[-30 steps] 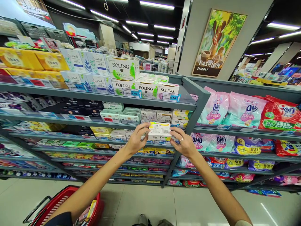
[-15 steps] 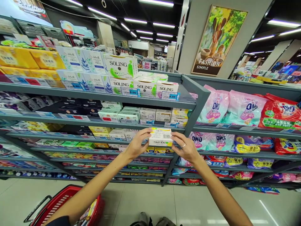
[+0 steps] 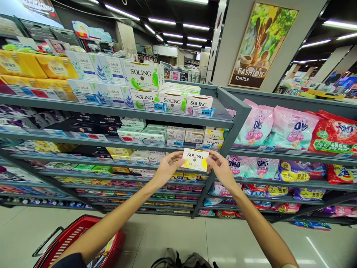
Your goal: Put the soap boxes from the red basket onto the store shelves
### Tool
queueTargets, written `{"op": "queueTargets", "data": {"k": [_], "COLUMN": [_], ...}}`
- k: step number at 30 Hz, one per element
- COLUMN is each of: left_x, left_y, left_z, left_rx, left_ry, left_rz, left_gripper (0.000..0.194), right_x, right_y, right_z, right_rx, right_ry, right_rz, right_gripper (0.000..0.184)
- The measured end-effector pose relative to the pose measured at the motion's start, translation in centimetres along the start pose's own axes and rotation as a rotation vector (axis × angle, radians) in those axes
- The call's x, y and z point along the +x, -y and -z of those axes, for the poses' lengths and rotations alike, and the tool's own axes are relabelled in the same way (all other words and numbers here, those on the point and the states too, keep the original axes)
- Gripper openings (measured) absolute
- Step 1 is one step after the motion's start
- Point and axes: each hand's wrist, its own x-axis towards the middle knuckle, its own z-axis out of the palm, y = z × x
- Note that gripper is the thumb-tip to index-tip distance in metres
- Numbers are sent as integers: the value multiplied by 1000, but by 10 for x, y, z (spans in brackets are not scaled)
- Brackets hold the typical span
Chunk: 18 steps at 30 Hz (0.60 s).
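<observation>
Between both hands I hold a small white and yellow soap box (image 3: 195,160) marked SOLING, its front face turned up toward me and the lettering upright. My left hand (image 3: 169,165) grips its left end, thumb on the front. At the right end, my right hand (image 3: 219,163) pinches it with the thumb in front and a ringed finger behind. The box is in the air in front of the shelves. Matching yellow and white soap boxes (image 3: 214,138) sit on the shelf just above it. Green and white SOLING boxes (image 3: 142,76) stand on the top shelf.
A red shopping basket (image 3: 117,242) with goods inside stands on the floor at lower left. Grey shelving (image 3: 117,111) spans the view, with OMO detergent bags (image 3: 256,123) to the right. A framed poster (image 3: 262,44) hangs on a pillar behind.
The box has turned over in my hands: its barcode side and upside-down lettering have given way to the upright front face. Both hands have shifted slightly right.
</observation>
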Motion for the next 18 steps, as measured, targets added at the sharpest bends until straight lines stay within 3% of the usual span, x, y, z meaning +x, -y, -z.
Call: {"op": "queueTargets", "data": {"k": [6, 8, 11, 14, 18], "left_x": [-3, -3, -4, -8, -22], "left_y": [-16, -16, -11, -6, -1], "left_z": [-7, -5, 0, 3, -7], "left_rx": [-265, -297, -310, -285, -453], "left_ry": [126, 137, 123, 96, 76], "left_rz": [302, 342, 313, 264, 319], "left_gripper": [53, 49, 42, 53, 45], "right_x": [-3, -5, -7, -13, -31], "right_y": [1, -1, -8, -15, -14], "right_z": [-4, -4, -2, -2, -14], "right_rx": [215, 259, 195, 54, -96], "right_ry": [98, 122, 70, 24, 81], "right_rz": [-379, -416, -307, -119, 193], "right_gripper": [36, 36, 39, 51, 65]}}
